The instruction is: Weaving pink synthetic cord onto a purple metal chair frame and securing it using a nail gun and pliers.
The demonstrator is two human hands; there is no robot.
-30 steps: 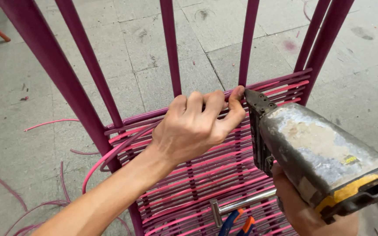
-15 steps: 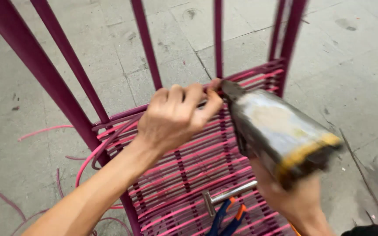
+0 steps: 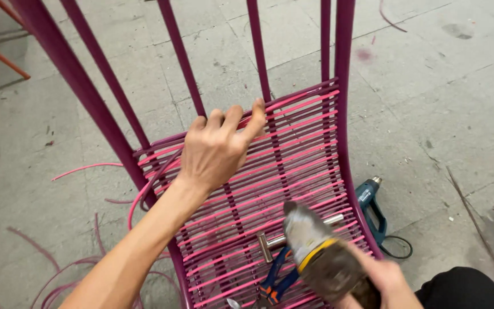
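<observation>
While tool (image 3: 321, 260) is gripped at handle by right hand (image 3: 381, 277) (heavy, rigid, blurred), left hand (image 3: 215, 149) is held spread, fingertips touching springy pink cord (image 3: 293, 154) at chair seat's back edge.

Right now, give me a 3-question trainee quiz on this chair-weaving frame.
1. True or false: the left hand rests on the woven pink cord seat of the purple chair frame.
2. Which tool lies on the concrete floor right of the chair? A hammer; B blue heat gun; C saw.
3. Fill in: the right hand grips a worn grey and ____ tool.

Key: 1 true; 2 B; 3 yellow. Pliers and a metal hammer-like tool lie on the seat.
</observation>
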